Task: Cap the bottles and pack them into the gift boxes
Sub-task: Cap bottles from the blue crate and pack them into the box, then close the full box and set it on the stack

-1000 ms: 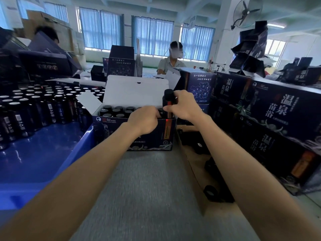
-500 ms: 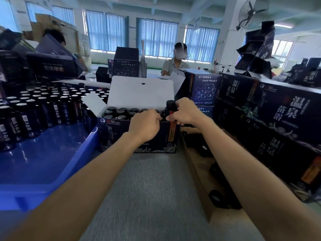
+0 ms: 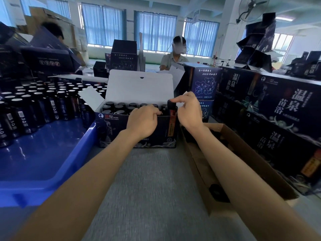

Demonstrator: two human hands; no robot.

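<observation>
An open dark gift box [image 3: 121, 131] with its white lid flap raised stands on the grey table in front of me, holding several capped dark bottles [image 3: 119, 107]. At the box's right front corner stands one more dark bottle [image 3: 171, 106] with a black cap, sunk most of the way in. My right hand [image 3: 189, 110] pinches that bottle's cap from the right with thumb and fingers. My left hand [image 3: 143, 123] grips the box's front wall, fingers curled over its top edge.
A blue tray [image 3: 52, 153] at left carries several uncapped dark bottles [image 3: 34, 105]. A brown carton [image 3: 243, 162] with loose black caps lies at right. Packed gift boxes [image 3: 278, 110] are stacked along the right. Two other people work at the far tables.
The bottle in my right hand has gone down into the box's right front corner. My left hand stayed on the front wall.
</observation>
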